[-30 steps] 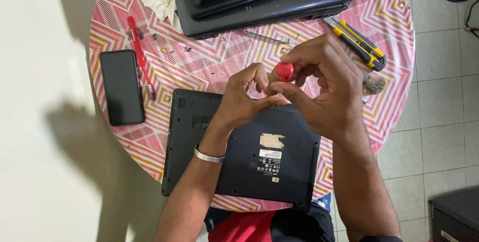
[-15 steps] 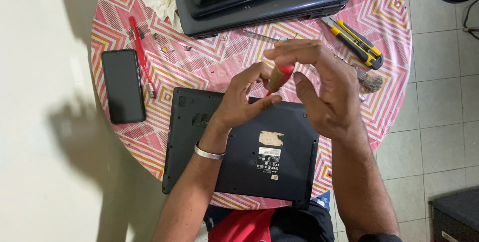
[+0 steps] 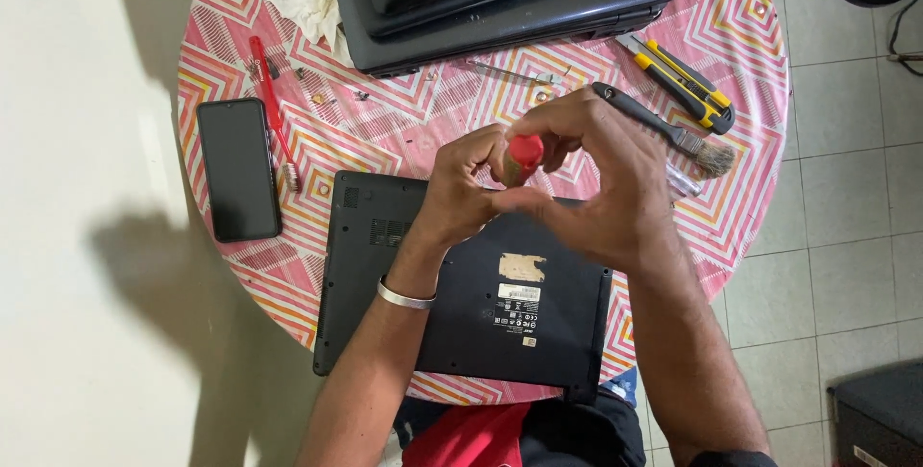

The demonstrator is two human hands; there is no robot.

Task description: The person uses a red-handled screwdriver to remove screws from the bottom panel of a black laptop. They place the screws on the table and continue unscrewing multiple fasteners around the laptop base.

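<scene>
Both hands gripped the red screwdriver handle [image 3: 525, 154]: left hand [image 3: 463, 188] fingers wrapped low, right hand [image 3: 601, 178] curled over it, above the upturned black laptop [image 3: 461, 299]. Paintbrush [image 3: 663, 130] and yellow utility knife [image 3: 685, 82] lay just right of the right hand; stacked laptops [image 3: 500, 0] behind. Phone [image 3: 237, 169] and red tool [image 3: 271, 111] sat well left. Laptop overhung the near table edge [image 3: 269, 303].

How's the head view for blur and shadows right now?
Head view: the table and the tools lie sharp; the right hand is smeared by motion, and the red screwdriver handle in its grip is soft too. A hard shadow falls left of the table on the pale floor. No glare on the phone.
</scene>
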